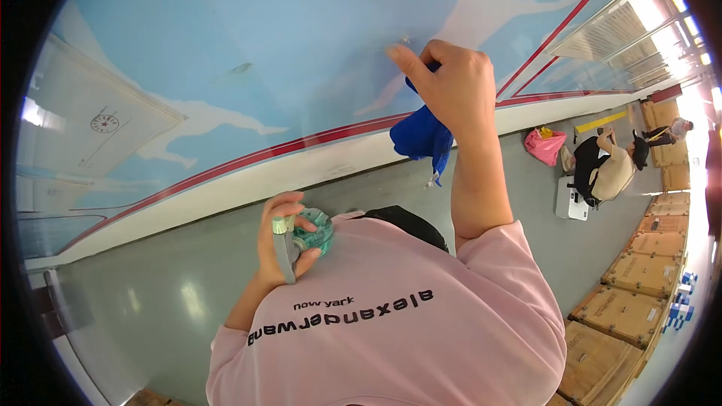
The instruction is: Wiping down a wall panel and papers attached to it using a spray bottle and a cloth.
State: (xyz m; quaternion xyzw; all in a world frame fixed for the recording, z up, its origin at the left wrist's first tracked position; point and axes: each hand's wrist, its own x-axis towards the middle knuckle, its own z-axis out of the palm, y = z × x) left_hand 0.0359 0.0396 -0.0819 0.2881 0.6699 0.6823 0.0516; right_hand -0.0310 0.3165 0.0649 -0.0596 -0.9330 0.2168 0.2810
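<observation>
A blue wall panel (pixel 316 39) with white athlete silhouettes and a red stripe fills the upper view. My right hand (pixel 457 79), its thumb pointing at the panel, grips a blue cloth (pixel 423 134) that hangs down below the palm. Near the thumb tip is a small mark (pixel 406 39) on the panel; another small greenish mark (pixel 242 67) lies farther left. Held low in front of my chest, my left hand (pixel 282 237) has its fingers around a translucent green spray bottle (pixel 318 231) with a grey and pale green spray head (pixel 286 248).
On the right, a person (pixel 609 169) sits on a white case (pixel 569 200) beside a pink bag (pixel 545 145). Farther back another person (pixel 671 132) is by wooden crates. More wooden crates (pixel 615 313) line the right side of the grey floor (pixel 169 293).
</observation>
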